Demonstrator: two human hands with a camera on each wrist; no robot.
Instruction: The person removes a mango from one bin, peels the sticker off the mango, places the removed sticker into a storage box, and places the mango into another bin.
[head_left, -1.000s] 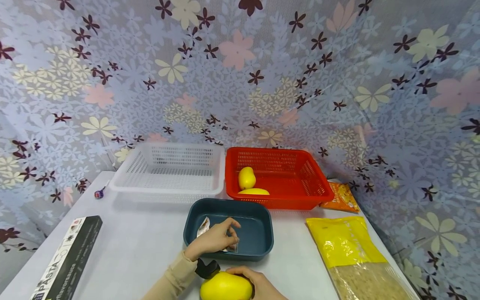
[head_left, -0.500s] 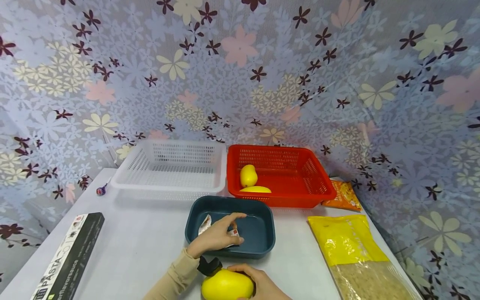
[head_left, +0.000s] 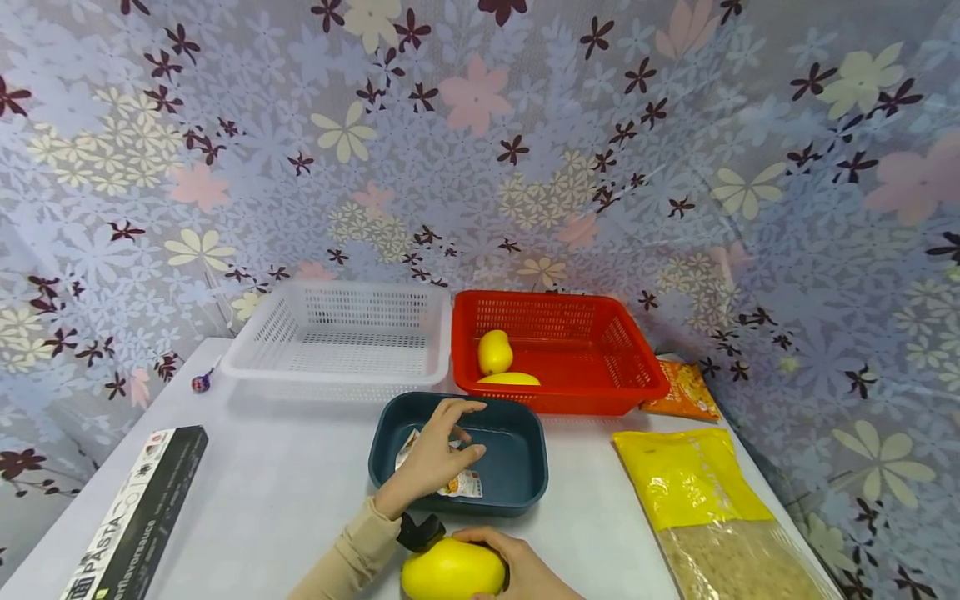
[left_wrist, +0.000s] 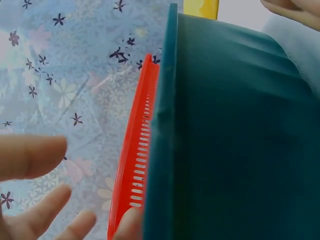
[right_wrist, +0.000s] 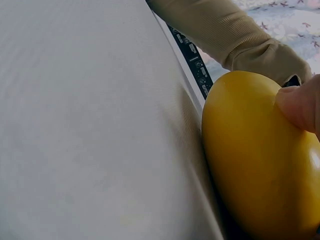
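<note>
In the head view my left hand [head_left: 431, 454] is over the dark teal bin [head_left: 517, 497], fingers spread loosely with nothing between them. Below the hand, a small printed packet [head_left: 463, 483] lies in the bin; a second packet [head_left: 407, 447] is partly hidden behind the hand. The left wrist view has the fingers [left_wrist: 35, 155] apart beside the bin's wall. Close to the table's near side, my right hand [head_left: 517, 567] grips a large yellow mango [head_left: 452, 570]. The right wrist view catches its thumb [right_wrist: 302, 106] pressed on the mango's smooth skin.
A white basket [head_left: 333, 379] and a red basket [head_left: 570, 402] stand at the back; two yellow fruits [head_left: 495, 352] are in the red one. A pasta box [head_left: 142, 517] and a lollipop [head_left: 201, 382] lie left. At right are a yellow bag [head_left: 690, 483] and an orange packet [head_left: 684, 390].
My left hand has risen off the small packet and moved toward the bin's back, uncovering the packet. The right hand stays on the mango.
</note>
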